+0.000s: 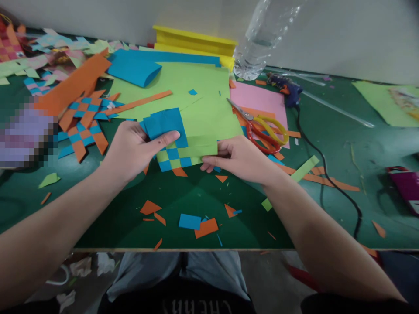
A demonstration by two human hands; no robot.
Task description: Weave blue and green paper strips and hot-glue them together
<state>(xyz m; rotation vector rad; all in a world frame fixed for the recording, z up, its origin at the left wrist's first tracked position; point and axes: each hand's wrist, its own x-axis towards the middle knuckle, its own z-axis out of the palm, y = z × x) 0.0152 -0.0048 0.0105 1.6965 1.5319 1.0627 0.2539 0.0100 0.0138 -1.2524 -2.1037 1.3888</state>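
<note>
Fingers of my left hand (132,148) pinch the blue-green woven mat (173,146), thumb on top; right hand (237,158) grips its green strip (199,149). Scissors (262,128) lie just beside.

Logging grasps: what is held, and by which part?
A woven paper mat: left hand pinches its blue left side, right hand its green right edge.

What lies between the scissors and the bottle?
In the head view, a pink sheet lies flat between the scissors and the bottle.
</note>
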